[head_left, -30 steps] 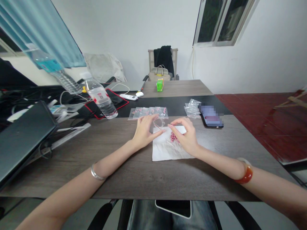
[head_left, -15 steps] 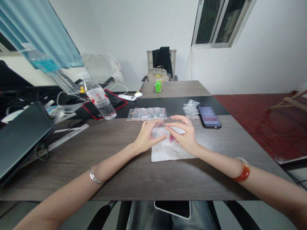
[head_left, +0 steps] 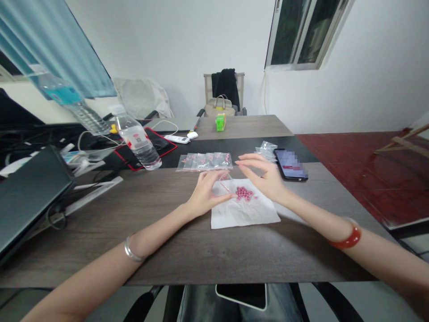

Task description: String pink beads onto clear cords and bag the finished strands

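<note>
left hand is holding a clear plastic bag between thumb and fingers, right hand is hovering loosely spread, and those pink beads sitting on the tissue are risking rolling off if bumped

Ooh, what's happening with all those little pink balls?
A person has both hands over the table. The left hand has what looks like a small clear bag at its fingers. The right hand is raised, with nothing plainly visible in it. The pink balls lie in a loose pile on a white sheet, and more pink bits show inside the row of clear bags behind.
</note>
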The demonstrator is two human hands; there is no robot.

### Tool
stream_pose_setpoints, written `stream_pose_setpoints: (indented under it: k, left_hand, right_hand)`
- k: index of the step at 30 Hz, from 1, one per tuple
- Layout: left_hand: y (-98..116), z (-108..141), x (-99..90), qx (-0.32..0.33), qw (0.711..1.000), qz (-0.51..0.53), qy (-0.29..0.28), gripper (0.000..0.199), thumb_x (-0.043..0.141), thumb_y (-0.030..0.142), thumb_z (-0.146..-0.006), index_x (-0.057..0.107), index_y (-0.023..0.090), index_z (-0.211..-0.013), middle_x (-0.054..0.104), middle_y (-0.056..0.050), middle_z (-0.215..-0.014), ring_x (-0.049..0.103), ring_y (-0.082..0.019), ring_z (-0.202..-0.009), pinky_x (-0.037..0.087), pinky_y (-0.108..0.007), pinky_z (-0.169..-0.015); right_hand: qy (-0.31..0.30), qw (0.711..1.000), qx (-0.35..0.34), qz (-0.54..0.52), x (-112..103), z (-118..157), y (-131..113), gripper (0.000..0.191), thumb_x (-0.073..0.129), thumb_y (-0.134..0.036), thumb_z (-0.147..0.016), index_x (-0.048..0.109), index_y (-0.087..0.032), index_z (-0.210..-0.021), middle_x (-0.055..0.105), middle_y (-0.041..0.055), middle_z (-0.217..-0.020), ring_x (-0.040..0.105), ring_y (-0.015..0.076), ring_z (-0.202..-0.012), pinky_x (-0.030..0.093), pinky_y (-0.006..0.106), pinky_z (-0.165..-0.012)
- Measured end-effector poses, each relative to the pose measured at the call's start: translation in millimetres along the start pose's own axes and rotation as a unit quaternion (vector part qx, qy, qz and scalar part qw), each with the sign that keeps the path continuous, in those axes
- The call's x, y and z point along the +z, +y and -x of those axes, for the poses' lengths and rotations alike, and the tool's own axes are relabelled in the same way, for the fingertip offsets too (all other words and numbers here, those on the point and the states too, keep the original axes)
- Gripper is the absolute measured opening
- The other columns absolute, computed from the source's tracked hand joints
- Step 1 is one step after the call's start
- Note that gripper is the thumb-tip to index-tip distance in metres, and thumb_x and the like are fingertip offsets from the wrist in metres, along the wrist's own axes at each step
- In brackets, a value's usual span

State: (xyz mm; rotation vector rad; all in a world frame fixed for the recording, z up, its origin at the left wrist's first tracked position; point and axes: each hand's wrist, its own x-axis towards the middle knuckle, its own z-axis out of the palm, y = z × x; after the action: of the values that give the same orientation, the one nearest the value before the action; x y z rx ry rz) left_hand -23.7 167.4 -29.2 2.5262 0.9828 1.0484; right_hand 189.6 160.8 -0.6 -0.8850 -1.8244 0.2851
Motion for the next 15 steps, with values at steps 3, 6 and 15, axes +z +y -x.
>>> stream_pose_setpoints:
  k: [3,6,15]
  left_hand:
    - [-1,0,-1.0,-0.006,1.000,0.000,0.000,0.063,0.070,0.058,-0.074,0.050,0.025,-0.125,0.067,-0.008,-0.112,0.061,-0.028,-0.104,0.037,-0.045,-0.093]
    - [-1,0,-1.6,-0.005,1.000,0.000,-0.001,0.063,0.071,0.057,-0.074,0.051,0.026,-0.124,0.067,-0.008,-0.112,0.061,-0.028,-0.105,0.037,-0.046,-0.093]
    - [-4,1,-2.4,-0.004,1.000,-0.010,0.004,0.061,0.071,0.057,-0.074,0.051,0.026,-0.123,0.068,-0.008,-0.109,0.062,-0.028,-0.102,0.037,-0.047,-0.094]
  right_hand:
    - [-0.085,0.996,0.007,-0.009,-12,3,17,0.015,0.060,-0.022,-0.086,0.073,-0.025,-0.093,0.071,0.0043,-0.097,0.065,0.0187,-0.094,0.050,0.041,-0.088]
    - [-0.164,0.986,-0.001,0.013,-23,17,32,0.013,0.061,-0.022,-0.084,0.073,-0.023,-0.091,0.067,0.0063,-0.104,0.063,0.0189,-0.097,0.049,0.040,-0.088]
    - [-0.300,0.950,0.079,0.030,-44,26,31,0.019,0.075,-0.036,-0.074,0.068,-0.020,-0.077,0.055,0.0015,-0.087,0.054,0.0129,-0.071,0.043,0.027,-0.063]
